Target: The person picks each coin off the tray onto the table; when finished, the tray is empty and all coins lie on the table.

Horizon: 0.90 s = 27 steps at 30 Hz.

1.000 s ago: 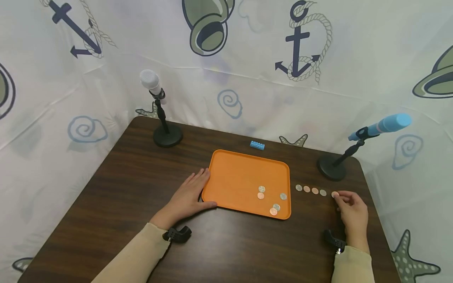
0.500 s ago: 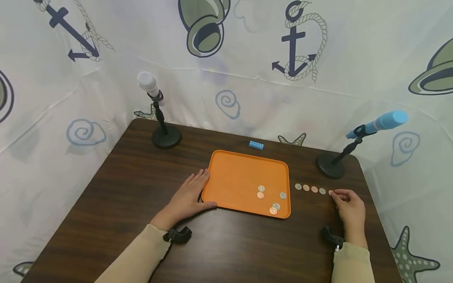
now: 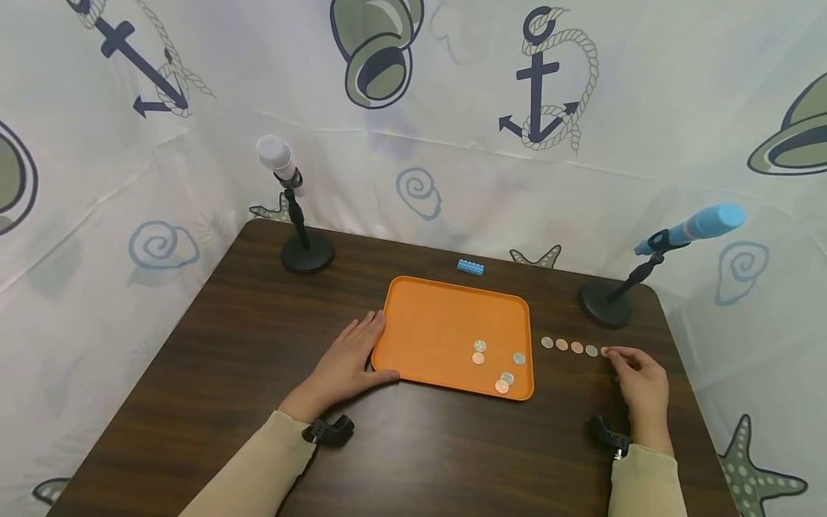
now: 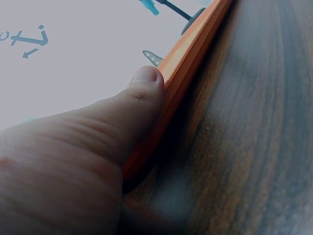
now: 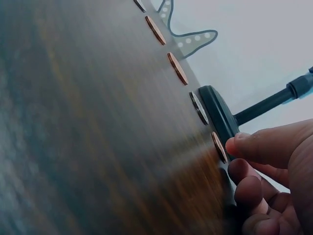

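Copper-coloured in our head view, a coin (image 3: pixel 604 352) sits at the fingertips of our right hand (image 3: pixel 645 384), ending a line after four other coins (image 3: pixel 577 347) to the right of an orange tray (image 3: pixel 433 323). Our left hand (image 3: pixel 342 365), fingers straight, rests along the tray's left side, well apart from that coin. From the left wrist, we see its thumb (image 4: pixel 139 100) touching the tray's edge. From the right wrist, we see curled fingers (image 5: pixel 249 190) pinching the coin's edge, beside a silver-coloured coin (image 5: pixel 199 108).

Soft, even light fills the head view, with pale glare on the desk (image 3: pixel 413 449); the wrist views look cooler, the backdrop (image 4: pixel 63 88) washed out, the desk partly blurred
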{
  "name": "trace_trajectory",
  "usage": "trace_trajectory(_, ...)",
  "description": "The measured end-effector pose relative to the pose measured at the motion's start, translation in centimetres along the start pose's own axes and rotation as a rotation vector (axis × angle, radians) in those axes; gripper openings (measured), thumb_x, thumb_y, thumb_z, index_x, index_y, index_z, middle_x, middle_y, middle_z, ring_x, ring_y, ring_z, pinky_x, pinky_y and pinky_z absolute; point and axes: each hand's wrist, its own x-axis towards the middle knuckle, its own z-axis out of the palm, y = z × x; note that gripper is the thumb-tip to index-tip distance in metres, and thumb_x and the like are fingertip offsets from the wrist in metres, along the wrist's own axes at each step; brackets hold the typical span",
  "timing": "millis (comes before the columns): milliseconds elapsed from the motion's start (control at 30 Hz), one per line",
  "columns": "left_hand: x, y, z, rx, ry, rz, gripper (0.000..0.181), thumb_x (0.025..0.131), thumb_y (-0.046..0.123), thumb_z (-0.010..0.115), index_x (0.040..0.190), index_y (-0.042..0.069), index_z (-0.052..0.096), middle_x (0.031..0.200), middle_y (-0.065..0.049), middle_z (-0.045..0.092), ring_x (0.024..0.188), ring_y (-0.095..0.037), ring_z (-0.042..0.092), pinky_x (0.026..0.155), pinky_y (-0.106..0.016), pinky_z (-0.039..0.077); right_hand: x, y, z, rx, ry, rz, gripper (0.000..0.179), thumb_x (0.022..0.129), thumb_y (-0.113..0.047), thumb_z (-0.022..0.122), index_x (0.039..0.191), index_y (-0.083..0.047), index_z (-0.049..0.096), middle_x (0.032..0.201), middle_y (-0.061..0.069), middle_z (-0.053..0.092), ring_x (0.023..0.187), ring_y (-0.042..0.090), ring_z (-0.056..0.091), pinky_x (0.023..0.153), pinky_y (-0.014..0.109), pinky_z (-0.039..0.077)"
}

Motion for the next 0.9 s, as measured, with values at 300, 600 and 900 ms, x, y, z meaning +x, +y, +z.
trace_trajectory(300, 0.25, 0.03, -0.25, 0.005, -0.004, -0.008, 0.116, 0.095, 0.073, 0.071, 0.176, 0.01, 0.018, 0.183, -0.007, 0.018, 0.172, -0.024, 0.015, 0.142, -0.05, 0.01, 0.09, -0.5, -0.12, 0.016, 0.02, 0.029, 0.036, 0.105, -0.039, 0.074, 0.121, -0.008, 0.078, 0.081, -0.023, 0.063, 0.07, 0.005, 0.059, 0.06, 0.018, 0.05)
trace_trajectory(600, 0.21, -0.05, -0.03, 0.012, -0.004, -0.006, 0.117, 0.094, 0.074, 0.072, 0.176, 0.011, 0.018, 0.183, -0.006, 0.019, 0.172, -0.023, 0.015, 0.142, -0.051, 0.011, -0.01, -0.27, -0.03, 0.005, 0.01, 0.066, 0.036, 0.105, -0.04, 0.073, 0.122, -0.008, 0.077, 0.08, -0.019, 0.063, 0.07, 0.006, 0.059, 0.06, 0.02, 0.051)
trace_trajectory(900, 0.15, -0.18, 0.18, 0.006, 0.0, -0.007, 0.118, 0.093, 0.076, 0.07, 0.176, 0.011, 0.017, 0.183, -0.005, 0.018, 0.172, -0.022, 0.014, 0.142, -0.051, 0.011, -0.03, -0.01, -0.14, -0.033, -0.006, 0.042, 0.042, 0.106, -0.044, 0.07, 0.124, -0.007, 0.081, 0.082, -0.022, 0.066, 0.071, 0.005, 0.06, 0.062, 0.019, 0.05)
